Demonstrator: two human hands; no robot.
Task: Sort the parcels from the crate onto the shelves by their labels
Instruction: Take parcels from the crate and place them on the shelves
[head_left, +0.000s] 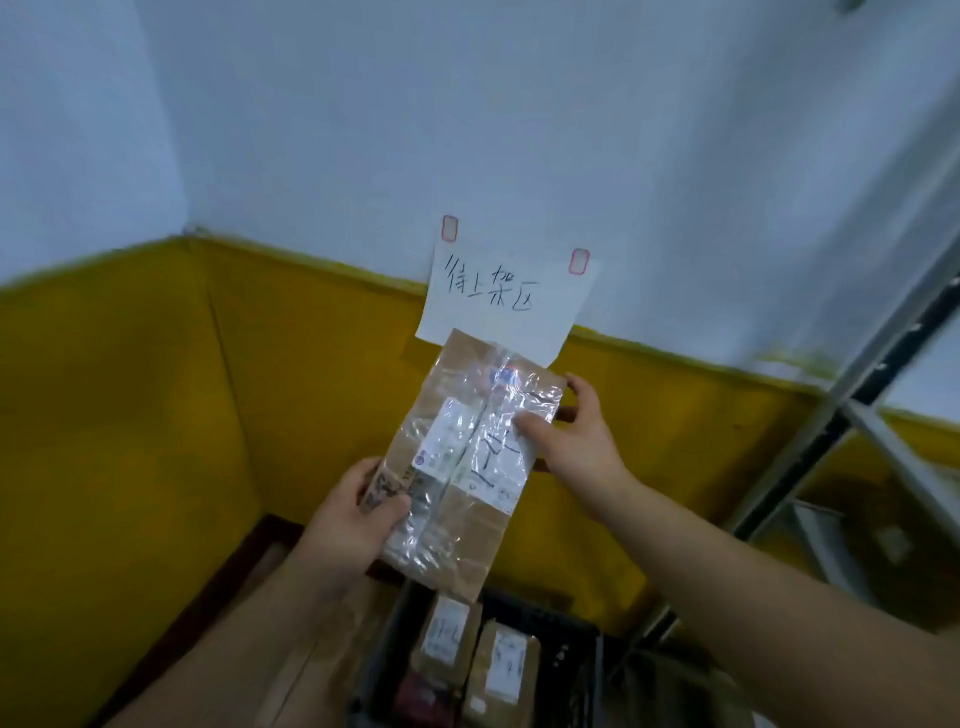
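Observation:
A long brown cardboard parcel (462, 530), wrapped in clear tape and bearing white labels with handwriting, is held up in front of me. My left hand (353, 525) grips its lower left corner, thumb on top. My right hand (576, 441) holds its upper right edge, thumb pressing on the label and fingers behind. Below, a dark crate (576, 639) holds more brown parcels (501, 670) with white labels.
A handwritten paper sign (506, 296) is stuck on the wall above the yellow lower band. A grey metal shelf frame (852, 415) stands at the right. A flat cardboard piece (291, 670) lies left of the crate.

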